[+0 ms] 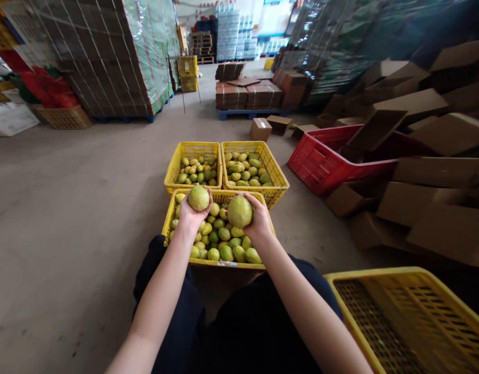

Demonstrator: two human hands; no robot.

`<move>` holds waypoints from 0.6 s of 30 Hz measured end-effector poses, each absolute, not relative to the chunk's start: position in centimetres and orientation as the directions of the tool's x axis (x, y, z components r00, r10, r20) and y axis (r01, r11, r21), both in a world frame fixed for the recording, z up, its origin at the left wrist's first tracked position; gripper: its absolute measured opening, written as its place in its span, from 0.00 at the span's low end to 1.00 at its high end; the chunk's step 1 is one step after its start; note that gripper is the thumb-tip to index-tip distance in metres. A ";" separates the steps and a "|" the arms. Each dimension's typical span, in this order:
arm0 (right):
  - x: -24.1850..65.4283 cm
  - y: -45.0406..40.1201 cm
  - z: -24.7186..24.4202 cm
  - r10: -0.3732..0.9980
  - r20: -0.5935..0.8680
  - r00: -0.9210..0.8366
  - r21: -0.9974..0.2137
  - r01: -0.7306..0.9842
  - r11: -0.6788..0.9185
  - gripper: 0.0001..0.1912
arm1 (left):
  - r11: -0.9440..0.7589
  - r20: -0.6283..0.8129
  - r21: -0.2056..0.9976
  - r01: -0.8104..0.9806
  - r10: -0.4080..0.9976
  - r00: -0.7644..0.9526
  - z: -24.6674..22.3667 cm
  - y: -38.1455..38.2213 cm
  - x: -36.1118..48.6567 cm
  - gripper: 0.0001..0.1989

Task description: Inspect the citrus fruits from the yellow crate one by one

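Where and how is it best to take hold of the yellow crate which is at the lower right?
I would grip the yellow crate by its top rim, coming from above, with fingers over the left and right sides. It stands upright and open-topped, and its thick continuous rim should give steadier hold than the slotted walls.

Fruit (224, 234) in near crate (245, 265), two crates (277, 190) behind
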State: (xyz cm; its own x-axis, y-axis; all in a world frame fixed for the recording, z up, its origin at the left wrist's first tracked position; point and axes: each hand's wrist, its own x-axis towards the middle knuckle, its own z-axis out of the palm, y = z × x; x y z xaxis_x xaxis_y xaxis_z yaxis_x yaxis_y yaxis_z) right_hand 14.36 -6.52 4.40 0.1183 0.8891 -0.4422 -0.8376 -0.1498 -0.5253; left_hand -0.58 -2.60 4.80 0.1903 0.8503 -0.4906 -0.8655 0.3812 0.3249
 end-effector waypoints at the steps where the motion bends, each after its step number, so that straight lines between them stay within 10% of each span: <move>1: 14.4 -6.3 4.4 0.874 -0.479 0.084 -0.486 -0.854 -0.184 0.04 | 0.387 -0.498 0.326 -0.863 0.846 0.191 4.7 -2.6 -0.5 0.19; 18: 13.4 -3.8 3.6 0.736 -0.676 -0.013 -0.293 -0.913 -0.285 0.07 | 0.509 -0.671 0.392 -0.766 0.728 0.141 3.0 -1.1 1.2 0.20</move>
